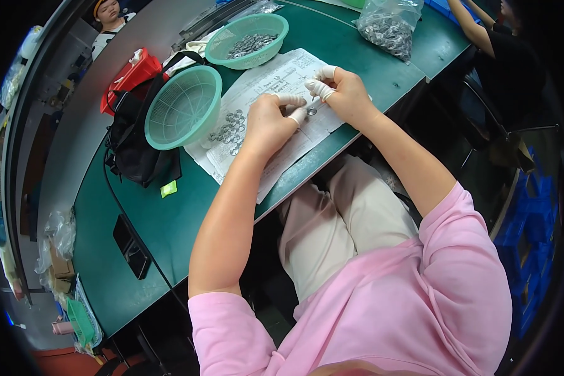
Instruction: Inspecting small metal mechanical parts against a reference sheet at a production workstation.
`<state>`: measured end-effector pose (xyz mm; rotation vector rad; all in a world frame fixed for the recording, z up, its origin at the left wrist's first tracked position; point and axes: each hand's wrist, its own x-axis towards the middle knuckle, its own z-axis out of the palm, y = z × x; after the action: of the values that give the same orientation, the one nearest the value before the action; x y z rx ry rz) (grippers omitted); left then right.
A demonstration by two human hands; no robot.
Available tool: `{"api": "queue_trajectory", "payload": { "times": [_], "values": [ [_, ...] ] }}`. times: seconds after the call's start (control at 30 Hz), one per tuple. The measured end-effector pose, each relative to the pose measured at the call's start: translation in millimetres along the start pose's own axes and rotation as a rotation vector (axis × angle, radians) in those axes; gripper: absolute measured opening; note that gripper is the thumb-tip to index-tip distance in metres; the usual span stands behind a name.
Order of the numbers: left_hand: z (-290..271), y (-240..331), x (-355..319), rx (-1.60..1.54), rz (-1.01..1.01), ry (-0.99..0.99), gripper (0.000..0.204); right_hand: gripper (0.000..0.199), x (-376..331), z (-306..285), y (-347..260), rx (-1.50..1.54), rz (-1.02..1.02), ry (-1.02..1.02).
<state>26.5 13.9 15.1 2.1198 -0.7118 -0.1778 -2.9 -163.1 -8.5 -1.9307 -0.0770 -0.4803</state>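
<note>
White finger covers sit on the thumbs and fingertips of both my hands. My left hand [271,125] is curled over the paper sheets [263,88], thumb and forefinger bent toward each other; anything between them is too small to make out. Just right of its thumb, a small round metal piece [311,111] shows close to the paper. My right hand [348,97] is closed in a pinch above that piece, with a tiny dark tip below its fingers that I cannot identify. Several small round metal pieces [232,127] lie loosely on the paper, left of my left hand.
An empty green mesh basket [182,109] stands left, and another basket [247,39] behind holds metal pieces. A clear bag [388,28] of similar pieces lies at the far right. Nearby are a black bag [131,138], a red container [131,78] and a phone [131,246]. Other people are beyond the table.
</note>
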Motion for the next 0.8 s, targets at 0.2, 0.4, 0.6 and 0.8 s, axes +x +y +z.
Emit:
{"api": "queue_trajectory", "payload": {
  "times": [0.2,0.4,0.6,0.8],
  "values": [
    [2.0,-7.1,0.2,0.164,0.065,0.084,0.019,0.018,-4.7,-0.9,-3.8,-0.051,0.001,-0.073],
    [3.3,-7.4,2.0,0.203,0.147,0.090,0.018,0.016,-3.4,-1.5,-9.4,-0.164,-0.046,-0.091],
    [4.3,-8.7,1.6,0.279,0.258,0.150,0.017,0.014,-4.9,3.8,1.0,-0.262,-0.274,-0.065],
    [3.4,-12.5,3.9,0.189,0.143,0.085,0.019,0.014,-2.6,3.9,-4.9,-0.353,-0.295,-0.073]
  ]
}}
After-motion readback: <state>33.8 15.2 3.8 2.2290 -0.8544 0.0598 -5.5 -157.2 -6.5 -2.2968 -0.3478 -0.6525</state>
